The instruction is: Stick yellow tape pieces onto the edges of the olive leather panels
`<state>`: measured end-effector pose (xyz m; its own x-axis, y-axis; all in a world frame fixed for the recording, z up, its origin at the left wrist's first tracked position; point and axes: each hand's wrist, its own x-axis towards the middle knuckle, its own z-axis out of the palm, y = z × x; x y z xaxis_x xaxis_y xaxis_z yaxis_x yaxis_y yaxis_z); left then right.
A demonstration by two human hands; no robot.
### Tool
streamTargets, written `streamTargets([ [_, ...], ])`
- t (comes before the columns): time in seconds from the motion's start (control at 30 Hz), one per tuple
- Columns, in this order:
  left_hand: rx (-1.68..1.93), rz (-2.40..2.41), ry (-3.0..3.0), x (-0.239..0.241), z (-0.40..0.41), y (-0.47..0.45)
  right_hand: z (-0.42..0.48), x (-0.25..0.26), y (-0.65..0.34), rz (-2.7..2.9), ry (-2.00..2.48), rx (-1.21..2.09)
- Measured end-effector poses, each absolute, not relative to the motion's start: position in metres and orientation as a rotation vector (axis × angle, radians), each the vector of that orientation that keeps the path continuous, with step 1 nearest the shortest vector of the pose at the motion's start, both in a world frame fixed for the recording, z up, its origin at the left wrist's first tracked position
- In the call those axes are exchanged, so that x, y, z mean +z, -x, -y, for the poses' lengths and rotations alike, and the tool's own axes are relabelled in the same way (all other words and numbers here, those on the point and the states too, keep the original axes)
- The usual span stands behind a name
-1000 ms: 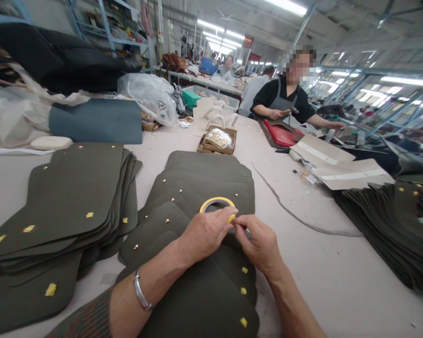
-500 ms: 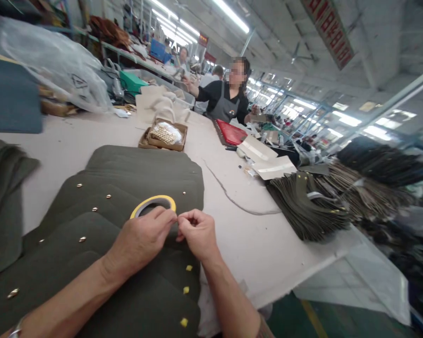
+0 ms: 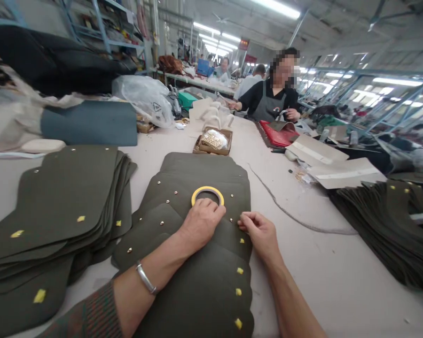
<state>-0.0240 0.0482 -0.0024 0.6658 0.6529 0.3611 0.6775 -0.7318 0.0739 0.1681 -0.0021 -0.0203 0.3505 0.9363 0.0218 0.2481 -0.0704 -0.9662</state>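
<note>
My left hand (image 3: 203, 221) is closed on the near edge of a roll of yellow tape (image 3: 223, 197), just above a spread of dark olive fabric pieces (image 3: 204, 164). To its right, the thumb and fingers of my right hand (image 3: 260, 230) are pinched together at the fabric's right edge. Whatever they hold, if anything, is too small to make out. Small metal studs (image 3: 162, 223) dot the overlapping pieces. Down the right side runs a row of small yellow tape bits (image 3: 240, 271), the nearest lying just below my right fingertips.
At left lies a stack of olive pieces (image 3: 66, 188) with yellow tape bits. A box of gold studs (image 3: 215, 141) stands beyond the fabric. A cord (image 3: 285, 211) and a bundle of dark strips (image 3: 380, 234) lie at right. Across the table, a person in an apron (image 3: 271, 101) handles a red piece (image 3: 277, 135).
My hands have moved apart; the right is now at the fabric's right edge, the left still with the tape roll. The view has swung left, showing more of the left stack.
</note>
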Motion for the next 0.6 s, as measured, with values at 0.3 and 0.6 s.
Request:
streamTargets([
  [0.3, -0.426, 1.174, 2.827, 0.006, -0.043, 0.034, -0.005, -0.009, -0.174, 1.302, 1.603, 0.984],
  [0.6, -0.413, 1.235, 2.862, 0.002, -0.041, 0.038, 0.000, 0.002, -0.157, 1.833, 1.749, 0.656],
])
